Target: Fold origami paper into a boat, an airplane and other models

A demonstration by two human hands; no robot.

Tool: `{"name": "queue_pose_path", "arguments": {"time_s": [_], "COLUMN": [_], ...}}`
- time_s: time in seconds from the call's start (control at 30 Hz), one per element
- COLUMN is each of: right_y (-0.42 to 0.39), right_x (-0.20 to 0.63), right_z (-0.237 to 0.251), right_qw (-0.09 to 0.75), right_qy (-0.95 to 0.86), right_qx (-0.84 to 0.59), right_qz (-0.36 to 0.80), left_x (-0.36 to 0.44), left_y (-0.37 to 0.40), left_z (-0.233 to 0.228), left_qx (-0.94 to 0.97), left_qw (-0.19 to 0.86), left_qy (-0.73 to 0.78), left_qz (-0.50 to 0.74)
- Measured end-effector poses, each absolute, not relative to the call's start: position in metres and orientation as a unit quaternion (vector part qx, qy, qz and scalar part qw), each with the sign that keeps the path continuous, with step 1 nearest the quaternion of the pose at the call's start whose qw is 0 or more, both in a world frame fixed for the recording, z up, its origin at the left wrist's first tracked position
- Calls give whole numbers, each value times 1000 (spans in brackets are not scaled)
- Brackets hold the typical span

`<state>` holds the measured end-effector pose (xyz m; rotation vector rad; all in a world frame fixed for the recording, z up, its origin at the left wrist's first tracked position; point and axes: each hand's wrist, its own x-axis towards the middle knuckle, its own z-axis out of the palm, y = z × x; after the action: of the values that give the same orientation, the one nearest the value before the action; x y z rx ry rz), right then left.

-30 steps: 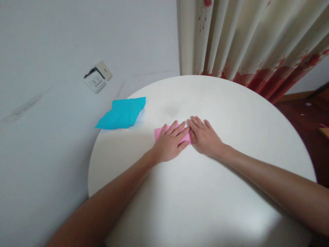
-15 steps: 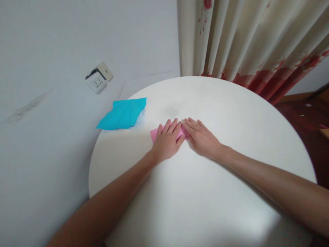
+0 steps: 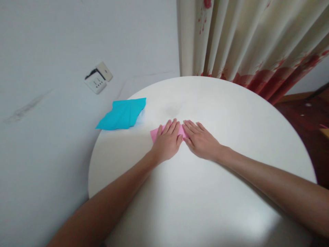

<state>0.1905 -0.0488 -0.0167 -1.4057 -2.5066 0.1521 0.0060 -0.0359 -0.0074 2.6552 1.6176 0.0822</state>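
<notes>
pink paper [image 3: 155,132] | small, folded | flat on table, mostly covered

No readable text, label, brand, number or sign anywhere. Blank on the pink paper [image 3: 154,132], blank on the blue paper [image 3: 122,114], blank across the white tabletop [image 3: 231,113]. Only red flower print on the curtain [image 3: 246,41], no lettering. Nothing legible on the wall socket [image 3: 97,81], too small to tell any marking.
</notes>
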Motion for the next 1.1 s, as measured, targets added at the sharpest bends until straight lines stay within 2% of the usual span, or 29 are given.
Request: {"name": "queue_pose_path", "arguments": {"time_s": [0.43,0.67,1.1], "right_y": [-49,-50,-46], "right_x": [191,190,196], "right_z": [-16,-17,-14], "right_qw": [124,130,119], "right_qy": [-859,-857,-814], "right_qx": [-493,-495,-566], "right_qz": [55,60,54], "left_x": [5,7,3], "left_y": [-34,-37,-35], "left_z": [-10,-8,-10], "left_qx": [818,870,879], "left_qw": [5,18,25], "left_qy": [573,491,475], "left_qz": [43,38,44]}}
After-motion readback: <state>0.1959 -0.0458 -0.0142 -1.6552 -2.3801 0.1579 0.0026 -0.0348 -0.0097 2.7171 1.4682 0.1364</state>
